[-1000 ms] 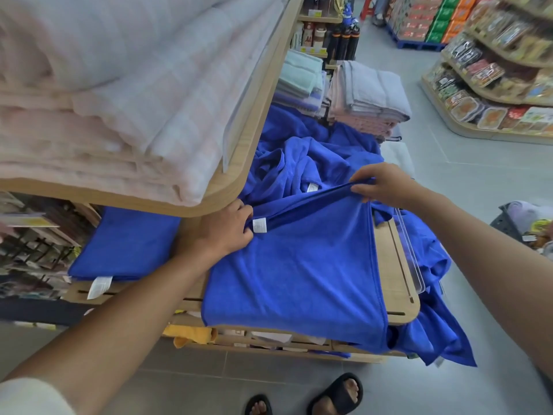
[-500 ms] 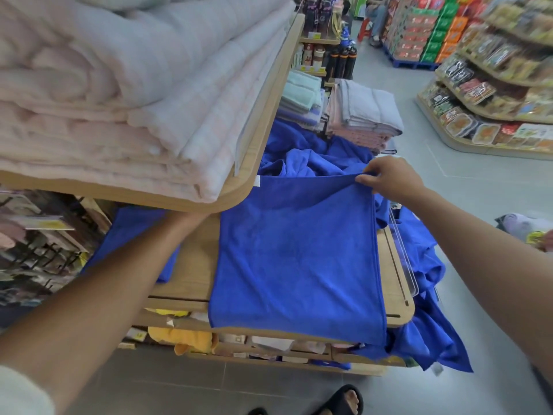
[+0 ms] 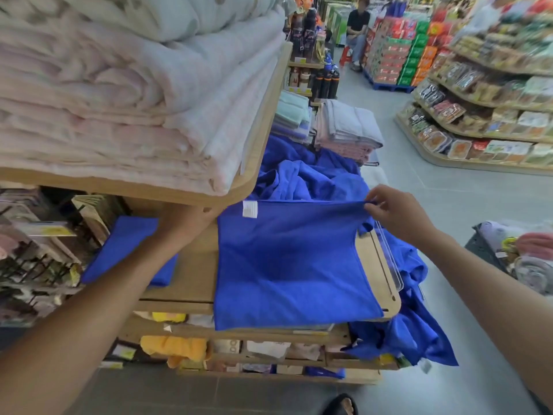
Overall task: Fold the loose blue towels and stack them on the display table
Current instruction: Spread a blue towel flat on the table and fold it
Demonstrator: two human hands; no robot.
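Observation:
A blue towel (image 3: 287,265) lies spread flat on the wooden display table (image 3: 378,265), its white label at the far left corner. My right hand (image 3: 395,215) pinches the towel's far right corner. My left hand (image 3: 191,220) reaches to the far left corner, and its fingers are hidden under the upper shelf's edge. A folded blue towel (image 3: 125,250) lies to the left under my left forearm. Loose blue towels (image 3: 305,178) are heaped behind, and more blue towels (image 3: 419,327) hang off the table's right side.
The upper shelf (image 3: 263,130) carries thick pink and white blankets and overhangs the table's left half. Stacks of grey and pink towels (image 3: 347,130) stand behind the heap. Snack shelves (image 3: 478,121) line the aisle at right, a person (image 3: 357,28) sits far back, and a basket (image 3: 523,256) is at right.
Both hands carried the towel's far edge away from me, so it now lies flat. My left hand went under the upper shelf and out of sight.

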